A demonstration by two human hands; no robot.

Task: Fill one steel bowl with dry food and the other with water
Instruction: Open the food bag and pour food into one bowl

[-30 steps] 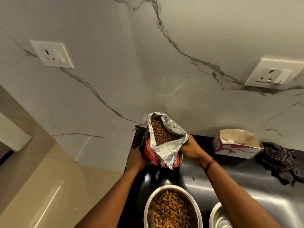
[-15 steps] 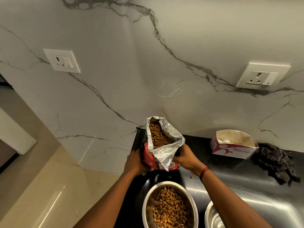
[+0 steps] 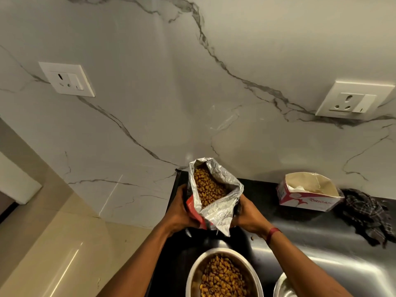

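Observation:
An open foil-lined bag of dry food (image 3: 218, 209) stands upright at the back left of the black counter, brown kibble showing in its mouth. My left hand (image 3: 179, 207) grips its left side and my right hand (image 3: 246, 213) grips its right side. Nearer to me sits a steel bowl (image 3: 194, 273) holding kibble. The rim of a second steel bowl (image 3: 280, 286) shows at the bottom right; what it holds is hidden.
The black counter (image 3: 300, 224) meets a marble wall with two sockets. A torn white and red carton (image 3: 308, 195) and a dark checked cloth (image 3: 364, 215) lie at the back right. One loose kibble (image 3: 252, 238) lies on the counter. The counter's left edge drops off beside the bag.
The bag has stayed upright between both hands. The view has tilted and shifted slightly, so the bag and bowls sit a little further right in the frame.

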